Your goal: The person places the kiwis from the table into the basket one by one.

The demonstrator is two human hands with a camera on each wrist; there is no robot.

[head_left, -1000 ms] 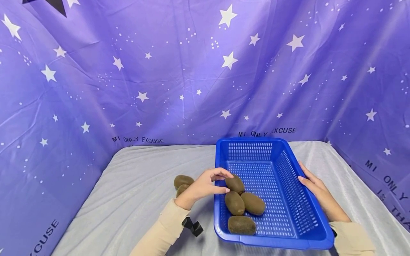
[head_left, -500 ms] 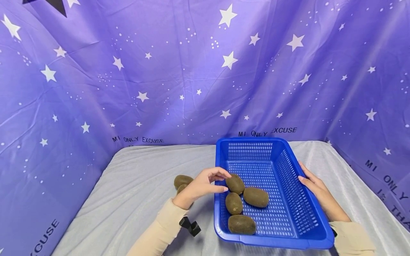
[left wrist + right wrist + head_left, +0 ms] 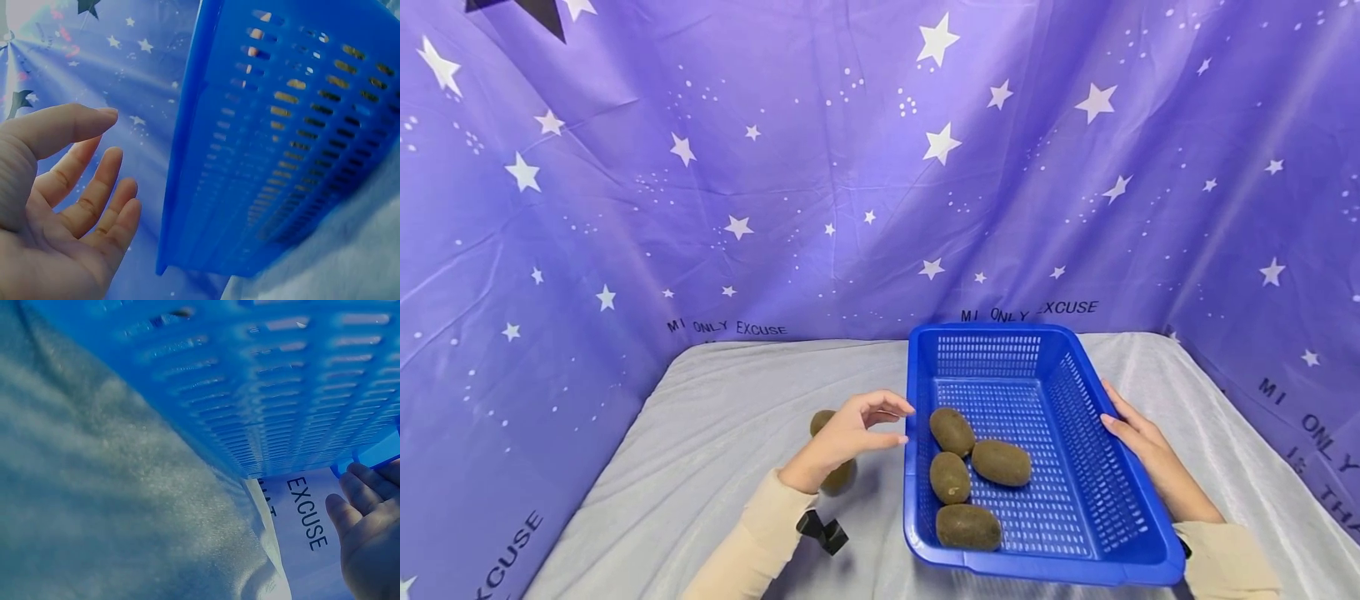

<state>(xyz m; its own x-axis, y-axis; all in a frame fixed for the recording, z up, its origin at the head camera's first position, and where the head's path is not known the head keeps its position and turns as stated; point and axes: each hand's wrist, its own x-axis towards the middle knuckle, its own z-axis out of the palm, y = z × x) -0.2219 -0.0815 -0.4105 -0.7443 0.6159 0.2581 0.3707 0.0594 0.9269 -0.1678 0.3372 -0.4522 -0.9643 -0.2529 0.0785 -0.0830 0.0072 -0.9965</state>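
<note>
Blue mesh basket (image 3: 985, 328) is placed on grey cloth (image 3: 737, 400), approx 4 o'clock in the head view. Its 3 o'clock rim is touched by R hand (image 3: 1153, 450), w/ fingers fairly straight & tips laid at the edge; in the right wrist view the fingers are seen reaching up to the rim, part of the hand cut off. Nothing is gripped by L hand (image 3: 852, 427), held just off the basket's 9 o'clock side: fingers loosely bent, thumb spread from them, a gap to the wall shown in the left wrist view.

Inside the basket, 4 kiwis are bunched betw 7 & 10 o'clock: upper kiwi (image 3: 952, 431) at 10, inner kiwi (image 3: 1001, 463) nearer the middle, outer kiwi (image 3: 950, 478) at 8, bottom kiwi (image 3: 968, 527) at 7. On the cloth, 2 more are partly hidden by L hand/wrist: far kiwi (image 3: 821, 421) at the hand's 9 o'clock, near kiwi (image 3: 840, 478) at its 6 to 7.

Black gadget (image 3: 832, 535) is worn at L wrist, by a cream sleeve (image 3: 752, 533). At 12 o'clock, purple starry backdrop (image 3: 820, 192) is hung, printed w/ black lettering (image 3: 1071, 307)
</note>
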